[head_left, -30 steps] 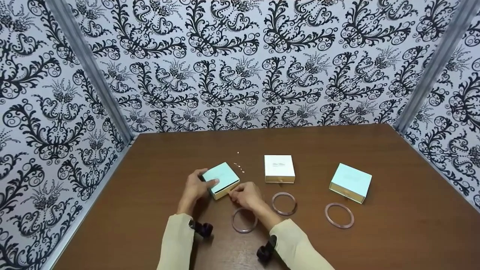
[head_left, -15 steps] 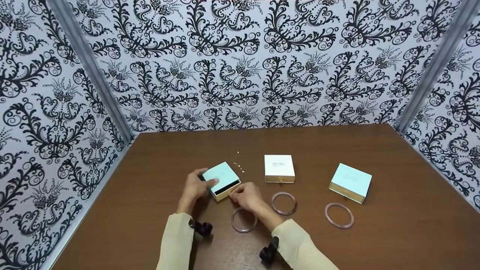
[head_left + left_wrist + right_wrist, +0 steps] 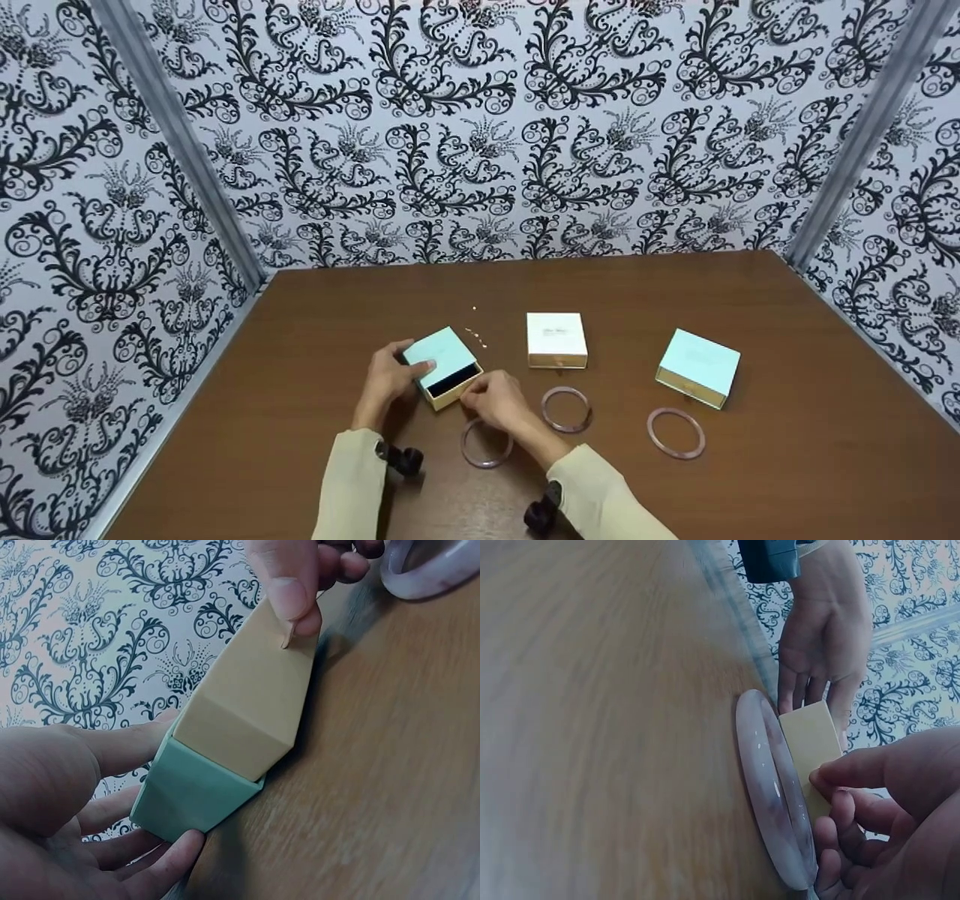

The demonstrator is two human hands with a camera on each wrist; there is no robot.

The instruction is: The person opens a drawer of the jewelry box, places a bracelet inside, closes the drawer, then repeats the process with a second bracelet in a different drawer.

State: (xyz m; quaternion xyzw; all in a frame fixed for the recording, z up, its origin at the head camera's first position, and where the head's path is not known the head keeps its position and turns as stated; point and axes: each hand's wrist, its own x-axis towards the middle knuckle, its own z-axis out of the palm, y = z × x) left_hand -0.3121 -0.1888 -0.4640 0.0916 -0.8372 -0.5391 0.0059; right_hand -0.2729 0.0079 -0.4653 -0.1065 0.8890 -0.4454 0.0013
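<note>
**Two hands slide open a small mint-green box on a brown table**

Head view: just left of the frame's centre I see a mint-green box (image 3: 444, 366) on the brown table (image 3: 300, 360). My left hand (image 3: 386, 379) grips its sleeve from the left, thumb on the lid. My right hand (image 3: 491, 397) pinches the tan drawer (image 3: 457, 391), which sticks out a little toward the lower right, showing a dark gap. A pink bangle (image 3: 487, 442) lies just below the right hand. To the right sit a white box (image 3: 556, 339) and a second mint box (image 3: 698, 367), each with another bangle (image 3: 566, 409) in front; the third bangle (image 3: 676, 433) is lower right.

Left wrist view: the left hand (image 3: 67, 817) wraps fingers around the green sleeve; the tan drawer (image 3: 251, 701) juts toward the upper right, where the right hand's thumb and finger (image 3: 289, 585) pinch a small tab.

Right wrist view: the bangle (image 3: 774, 787) lies close in the foreground, centre frame, the drawer's end (image 3: 814, 750) just behind it, right fingertips (image 3: 855, 780) curled on it.
</note>
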